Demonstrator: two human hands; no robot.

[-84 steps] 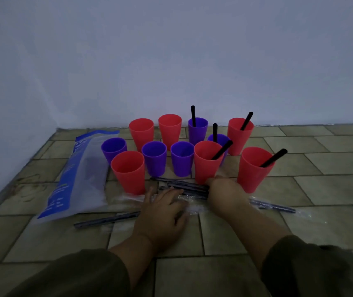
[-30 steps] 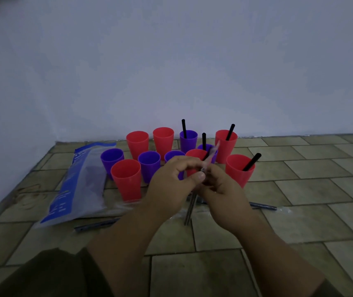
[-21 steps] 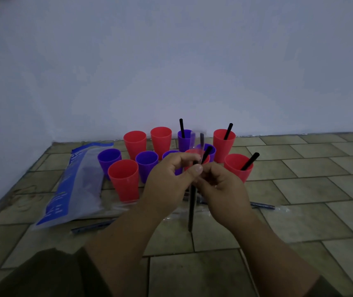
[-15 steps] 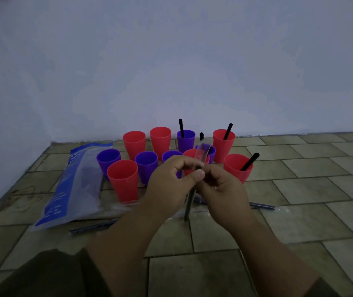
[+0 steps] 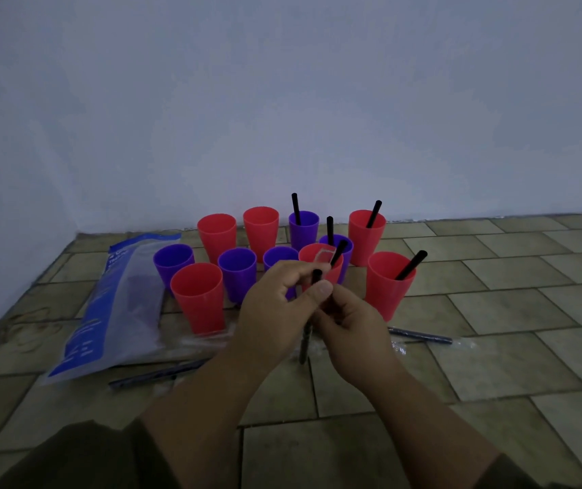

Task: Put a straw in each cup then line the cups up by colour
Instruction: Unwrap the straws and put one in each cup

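A bare corner of a dim indoor room, with the work set out on the floor.

The floor is laid with oblong beige tiles in staggered rows with dark joints. A plain pale wall rises straight from it and meets a side wall at the left. Red and purple plastic cups, a blue and clear plastic bag and wrapped straws sit directly on the tiles. Whether this is a home or some other building cannot be told.
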